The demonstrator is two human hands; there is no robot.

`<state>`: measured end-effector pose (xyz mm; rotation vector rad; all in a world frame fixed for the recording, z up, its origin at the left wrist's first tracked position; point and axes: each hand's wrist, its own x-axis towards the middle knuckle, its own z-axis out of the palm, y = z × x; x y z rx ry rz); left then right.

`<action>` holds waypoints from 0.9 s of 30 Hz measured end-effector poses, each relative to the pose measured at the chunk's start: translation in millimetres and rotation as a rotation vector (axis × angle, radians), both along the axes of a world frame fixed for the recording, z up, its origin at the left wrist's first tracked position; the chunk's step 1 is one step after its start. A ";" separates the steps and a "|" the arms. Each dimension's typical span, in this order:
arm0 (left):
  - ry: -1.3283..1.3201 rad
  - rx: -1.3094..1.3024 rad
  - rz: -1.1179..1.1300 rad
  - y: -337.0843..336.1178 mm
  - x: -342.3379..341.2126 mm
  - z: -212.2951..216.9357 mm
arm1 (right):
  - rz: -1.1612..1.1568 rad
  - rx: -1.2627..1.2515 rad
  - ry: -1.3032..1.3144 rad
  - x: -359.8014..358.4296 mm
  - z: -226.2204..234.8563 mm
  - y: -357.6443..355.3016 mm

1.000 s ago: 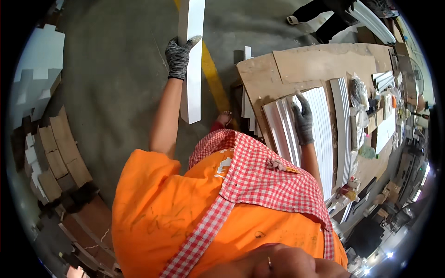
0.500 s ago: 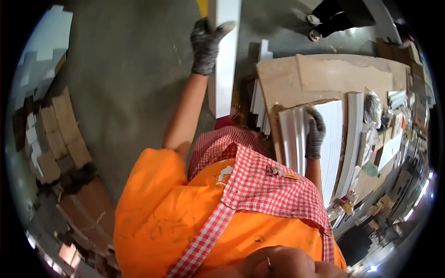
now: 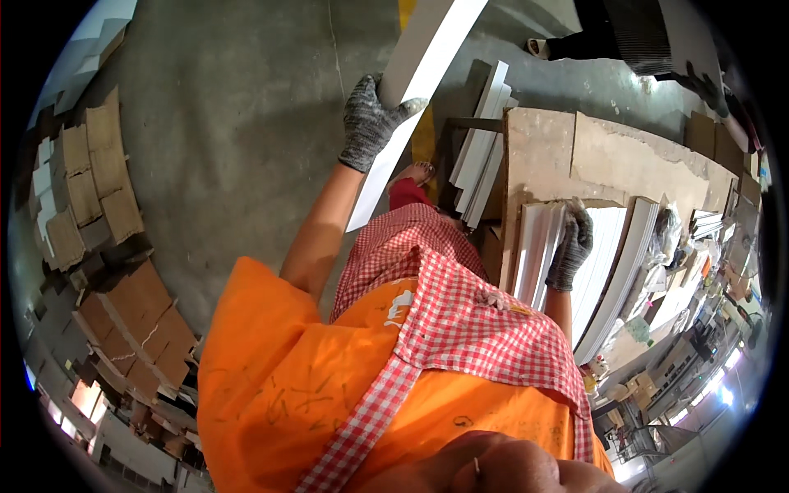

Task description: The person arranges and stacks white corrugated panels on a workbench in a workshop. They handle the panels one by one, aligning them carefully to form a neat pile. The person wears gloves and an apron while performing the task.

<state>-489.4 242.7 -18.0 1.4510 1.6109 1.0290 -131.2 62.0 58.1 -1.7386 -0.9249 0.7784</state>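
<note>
The gloved left hand (image 3: pixel 370 123) is gripping a long white board (image 3: pixel 415 99), which is slanting up past it. The gloved right hand (image 3: pixel 571 246) is resting flat on white panels (image 3: pixel 608 255) beneath it, fingers released.

left hand (image 3: pixel 370 123) gloved, raised, grip closed, right hand (image 3: pixel 571 246) gloved, pressed flat

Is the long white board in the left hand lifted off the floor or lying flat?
Lifted: the left hand grips the white board, held slanted above the grey floor.
</note>
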 end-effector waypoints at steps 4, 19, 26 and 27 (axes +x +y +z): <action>0.085 0.086 -0.110 -5.0 -7.7 17.3 | 0.051 0.058 0.022 -17.2 12.0 11.1; 0.051 0.232 -0.831 11.1 148.9 134.4 | 0.015 -0.017 0.378 -21.5 22.9 -62.1; -0.017 0.245 -1.049 -2.0 302.2 194.1 | -0.053 0.066 0.625 -12.9 34.9 -105.5; -0.030 0.259 -1.046 -8.5 322.6 201.5 | -0.077 0.100 0.681 -10.5 34.3 -111.4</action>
